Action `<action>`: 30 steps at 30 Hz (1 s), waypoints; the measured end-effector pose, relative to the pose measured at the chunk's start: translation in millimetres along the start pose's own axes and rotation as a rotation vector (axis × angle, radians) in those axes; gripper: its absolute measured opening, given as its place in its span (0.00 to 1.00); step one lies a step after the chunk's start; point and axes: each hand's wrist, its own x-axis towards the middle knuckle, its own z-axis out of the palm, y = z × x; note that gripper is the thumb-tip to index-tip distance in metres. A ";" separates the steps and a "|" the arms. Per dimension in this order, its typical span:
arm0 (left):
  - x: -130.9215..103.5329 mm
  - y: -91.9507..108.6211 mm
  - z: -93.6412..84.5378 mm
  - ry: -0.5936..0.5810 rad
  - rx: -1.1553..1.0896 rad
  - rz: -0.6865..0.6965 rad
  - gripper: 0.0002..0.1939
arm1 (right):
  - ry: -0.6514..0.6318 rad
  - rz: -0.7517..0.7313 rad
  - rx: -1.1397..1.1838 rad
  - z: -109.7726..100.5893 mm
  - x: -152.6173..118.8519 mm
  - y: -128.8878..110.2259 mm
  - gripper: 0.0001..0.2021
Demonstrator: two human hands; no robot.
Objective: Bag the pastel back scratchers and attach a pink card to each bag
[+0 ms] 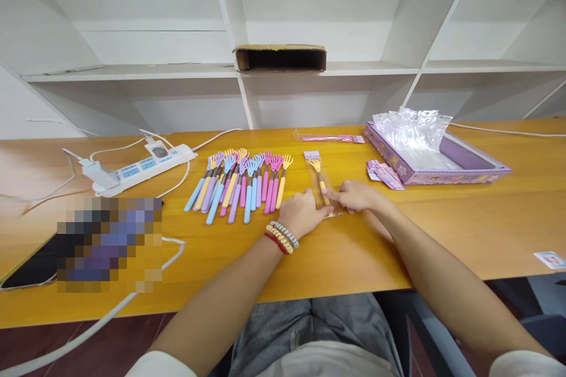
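A yellow hand-shaped back scratcher (315, 166) with a dark shaft lies inside a clear plastic bag (328, 175) topped by a purple header card (311, 154). At the bag's lower left, my left hand (301, 214) is closed, its thumb laid over the bottom edge; its other fingers are curled and partly hidden. From the right, my right hand (352, 195) touches the scratcher's handle with its outstretched index finger, the remaining fingers bent beside the bag. Left of the hands lies a pile of several loose back scratchers (241, 185) in blue, yellow, purple and pink.
A purple box (451, 177) at right holds clear bags (411, 129). Pink-purple cards (384, 174) lie against it, with a bagged pink scratcher (329, 138) behind. A power strip (145, 168) with cables and a phone (33, 262) occupy the left. Shelves hold a cardboard box (280, 47).
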 end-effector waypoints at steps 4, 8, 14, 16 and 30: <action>4.0 -2.0 4.2 -0.020 0.068 -0.009 0.29 | -0.132 -0.053 0.258 2.5 -0.4 0.6 0.28; 7.6 -5.6 5.3 -0.014 0.068 0.017 0.29 | -0.139 -0.099 0.494 8.5 5.7 2.8 0.20; 9.6 -8.5 1.9 -0.046 0.032 0.025 0.35 | -0.247 -0.073 0.735 8.9 7.3 3.1 0.11; 10.1 -9.0 2.1 -0.045 0.016 0.027 0.35 | -0.246 -0.059 0.861 10.7 8.7 1.3 0.08; 18.9 -15.6 1.0 0.089 -0.236 -0.081 0.37 | 0.425 -0.288 1.536 24.1 17.2 -19.2 0.15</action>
